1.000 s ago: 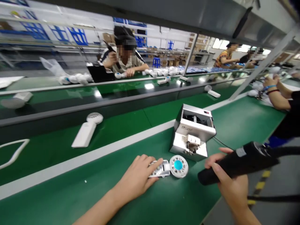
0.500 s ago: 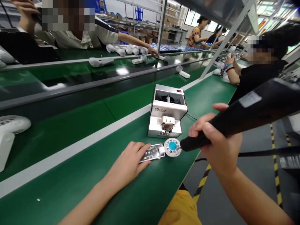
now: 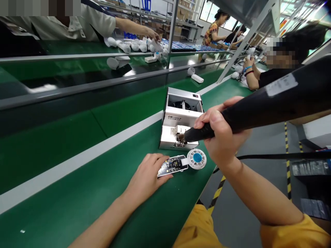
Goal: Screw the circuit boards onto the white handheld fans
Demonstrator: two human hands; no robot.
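My left hand [image 3: 144,175] rests on a white-edged printed circuit board [image 3: 172,166], its fingertips pressing the board's near side. The board joins a round white part with a blue centre [image 3: 197,158] on the green conveyor belt [image 3: 77,165]. My right hand [image 3: 222,134] grips a black electric screwdriver [image 3: 258,106]. Its tip sits at the screw outlet of a silver automatic screw feeder [image 3: 181,119], and my fingers hide part of the feeder's front.
A white strip [image 3: 85,162] runs along the belt, with a darker belt and white devices beyond it. Co-workers sit further along and across the line. A black cable [image 3: 274,156] crosses near my right forearm, above a grey floor with yellow-black tape.
My right hand has carried the screwdriver left and down, from beside the feeder to its outlet. The board has turned slightly under my left hand, showing more of its components.
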